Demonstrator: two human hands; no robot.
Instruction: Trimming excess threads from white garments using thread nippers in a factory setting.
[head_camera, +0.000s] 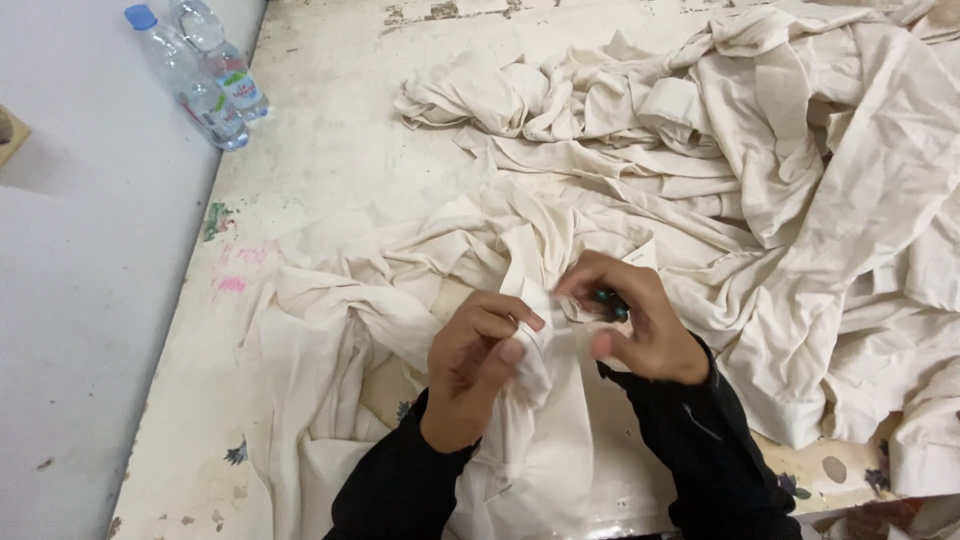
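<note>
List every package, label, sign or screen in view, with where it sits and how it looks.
Two plastic water bottles: far left edge of the table, lying side by side, clear, one with a blue cap.
Bottle labels: bands around the bottles, white with green and red.
Small white tag: on the cream cloth, just above the right hand.
No signs or screens.

My left hand (478, 362) and right hand (632, 322) meet over the cloth piece (545, 400) lying on the table (330, 150). Beyond and right of my hands sits the fabric heap (800, 150). Two bottles (205, 75) lie far left, behind my hands.
</note>
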